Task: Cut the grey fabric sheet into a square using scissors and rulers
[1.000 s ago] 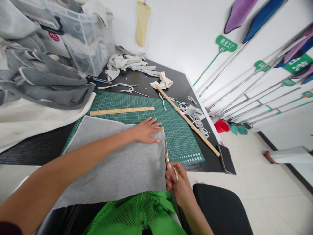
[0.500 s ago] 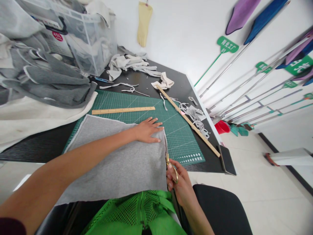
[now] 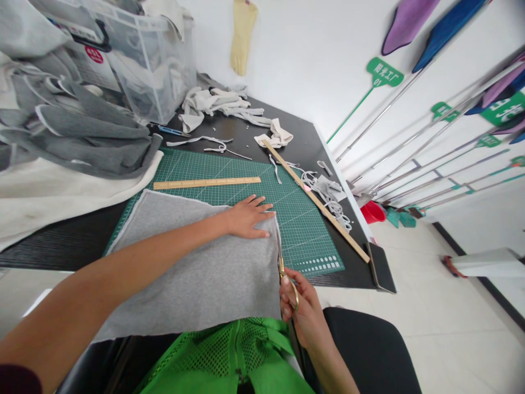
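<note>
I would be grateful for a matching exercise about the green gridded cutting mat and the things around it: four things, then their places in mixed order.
Things:
1. gold-handled metal scissors
2. flat grey cloth sheet
3. shorter flat wooden ruler
4. long pale-yellow glove

Places:
A. hanging on the white wall
B. partly under the left hand
C. gripped by the right hand
D. wholly on the cutting mat

Right pairs: 1-C, 2-B, 3-D, 4-A
</note>
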{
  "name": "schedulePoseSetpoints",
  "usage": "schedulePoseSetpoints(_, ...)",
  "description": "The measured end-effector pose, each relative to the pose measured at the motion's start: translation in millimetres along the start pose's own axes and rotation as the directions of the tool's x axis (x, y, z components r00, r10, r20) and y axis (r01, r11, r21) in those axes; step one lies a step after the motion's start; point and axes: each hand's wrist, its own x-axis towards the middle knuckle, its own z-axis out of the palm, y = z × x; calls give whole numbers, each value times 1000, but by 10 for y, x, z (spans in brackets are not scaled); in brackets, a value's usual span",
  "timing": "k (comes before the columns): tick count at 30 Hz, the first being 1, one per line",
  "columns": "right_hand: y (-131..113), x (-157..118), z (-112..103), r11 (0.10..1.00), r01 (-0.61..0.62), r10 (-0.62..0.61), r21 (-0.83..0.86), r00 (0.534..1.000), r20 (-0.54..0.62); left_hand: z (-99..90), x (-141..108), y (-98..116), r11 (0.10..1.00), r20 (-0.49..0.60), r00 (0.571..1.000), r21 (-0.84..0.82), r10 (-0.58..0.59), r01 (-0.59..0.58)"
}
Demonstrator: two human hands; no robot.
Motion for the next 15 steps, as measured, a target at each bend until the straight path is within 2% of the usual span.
schedulePoseSetpoints(10,45,-32,-44,999,24,-23,-35,999,40,-1,9,6,1000,16,1000,-3,-4,4)
schedulePoseSetpoints(15,17,12,-72,1000,-2,2,-29,1000,10,35,-4,-8,999,-72,997,-35,-27,24)
